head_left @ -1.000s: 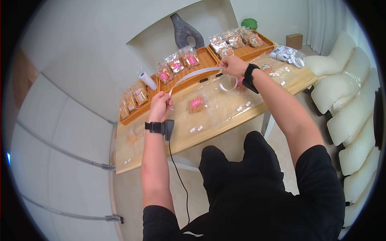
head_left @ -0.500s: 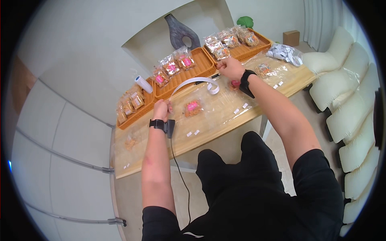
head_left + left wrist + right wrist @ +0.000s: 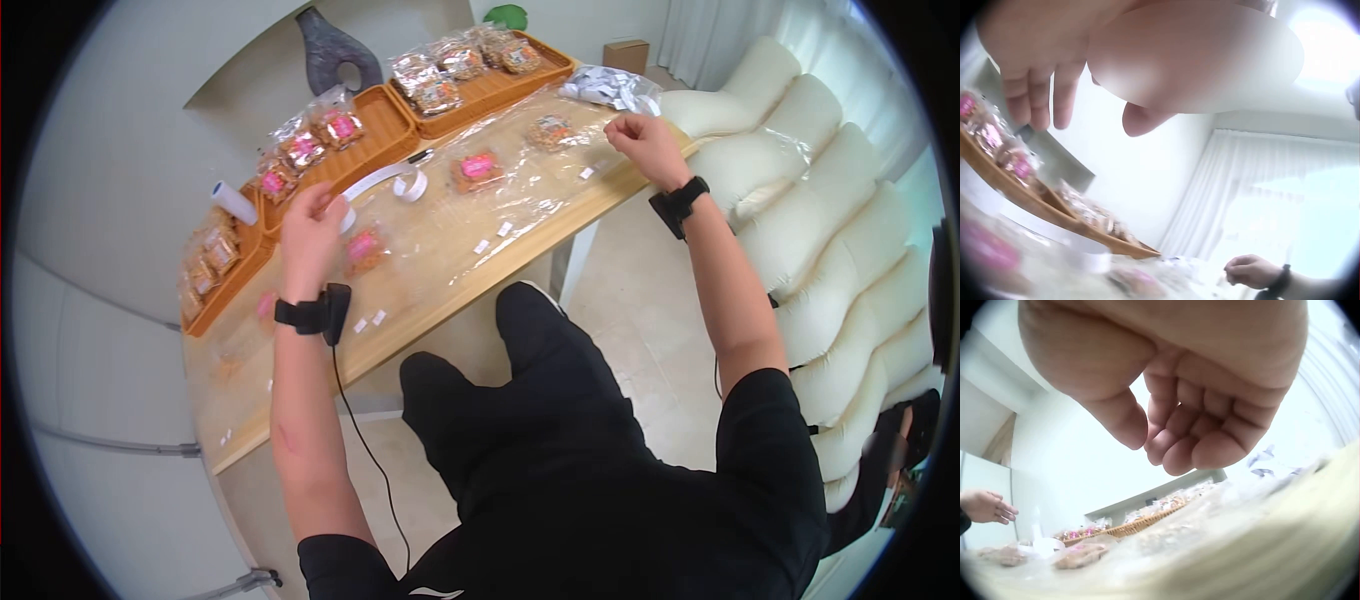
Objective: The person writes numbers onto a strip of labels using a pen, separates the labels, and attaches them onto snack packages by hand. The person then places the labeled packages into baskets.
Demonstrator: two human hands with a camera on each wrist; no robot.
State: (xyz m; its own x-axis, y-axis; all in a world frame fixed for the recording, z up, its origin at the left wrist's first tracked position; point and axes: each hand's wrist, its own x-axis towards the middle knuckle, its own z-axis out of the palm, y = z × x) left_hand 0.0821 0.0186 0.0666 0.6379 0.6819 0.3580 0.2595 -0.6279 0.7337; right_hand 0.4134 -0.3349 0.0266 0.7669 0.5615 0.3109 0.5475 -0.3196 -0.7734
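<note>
My left hand (image 3: 312,238) is above the table's left half, fingers relaxed and apart in the left wrist view, with nothing seen in them. Beside it a white label strip (image 3: 372,181) curves to a loose coil (image 3: 410,185) on the table. A pink-labelled food bag (image 3: 365,250) lies just right of that hand, and another (image 3: 476,170) lies past the coil. Over the table's right end is my right hand (image 3: 648,148), fingers curled and thumb close to them. Nothing shows in its grasp in the right wrist view (image 3: 1179,394). Small white labels (image 3: 482,246) dot the table's front.
Wicker trays (image 3: 390,150) with bagged food line the back edge. A white roll (image 3: 234,202) stands at the left tray, a pen (image 3: 420,157) lies near the coil, and a silvery bag (image 3: 610,88) is at the right end. Cream chairs (image 3: 765,165) stand to the right.
My left hand has let go of the strip, which has dropped lower. My right hand has moved right, away from the strip, toward the table's right end. The head view has turned rightward.
</note>
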